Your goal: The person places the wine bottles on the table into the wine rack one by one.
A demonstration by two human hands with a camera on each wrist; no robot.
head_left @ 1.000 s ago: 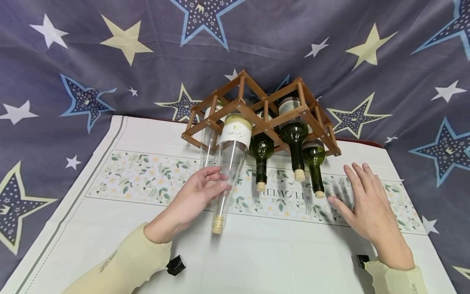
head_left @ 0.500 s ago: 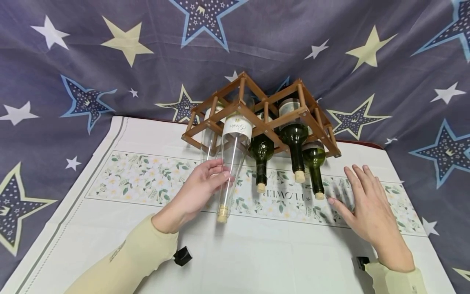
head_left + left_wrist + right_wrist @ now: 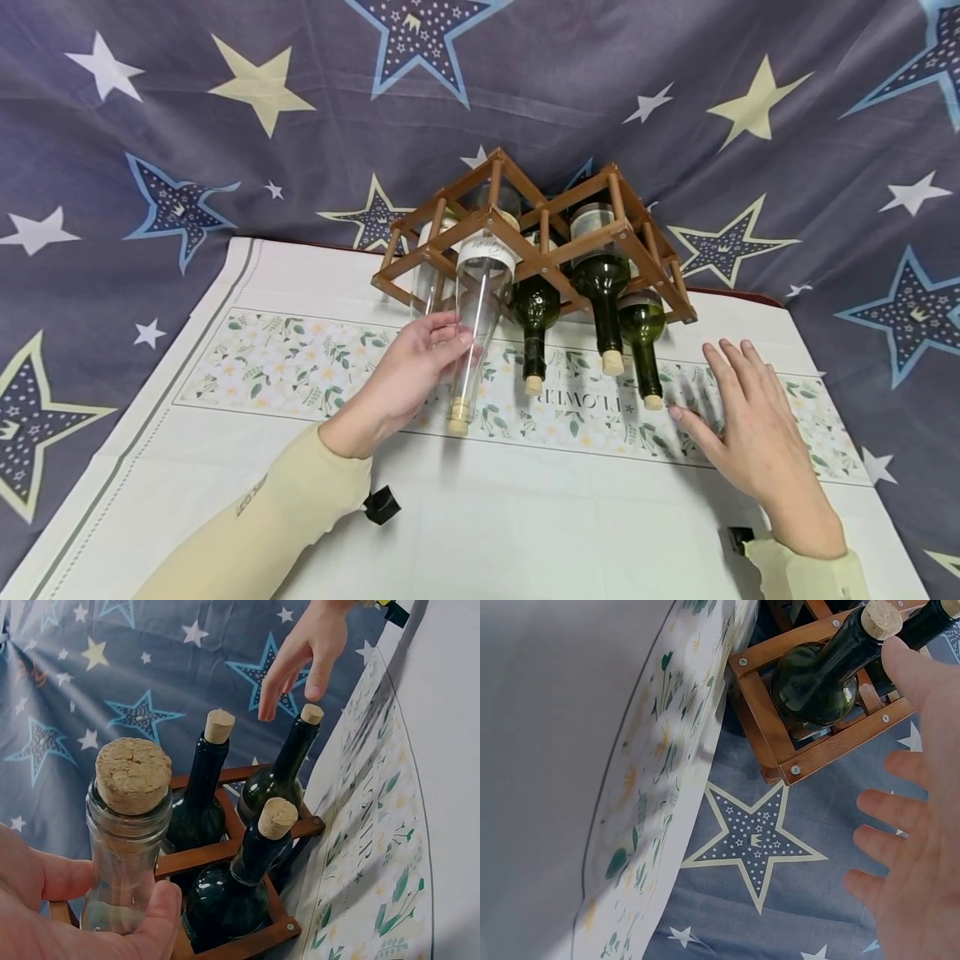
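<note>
My left hand (image 3: 420, 367) grips a clear glass bottle (image 3: 480, 304) by its neck, thumb on one side and fingers on the other. A cork (image 3: 133, 776) plugs the bottle's mouth, which points toward me. The bottle's labelled body lies inside an upper-left opening of the wooden wine rack (image 3: 543, 271), its base behind the slats. My right hand (image 3: 757, 433) hovers with fingers spread beside the rack, its thumb near the cork of the lowest right green bottle (image 3: 642, 321), holding nothing.
Two more corked green bottles, an upper one (image 3: 600, 275) and a middle one (image 3: 535, 304), stick out of the rack. Another clear bottle (image 3: 427, 287) lies at its left. A starry curtain (image 3: 300, 167) hangs behind the white tablecloth (image 3: 525, 517) with its floral band.
My left hand has pushed the clear bottle away from me, deeper into the rack, with its cork shifting up and slightly right. My right hand has stayed in place.
</note>
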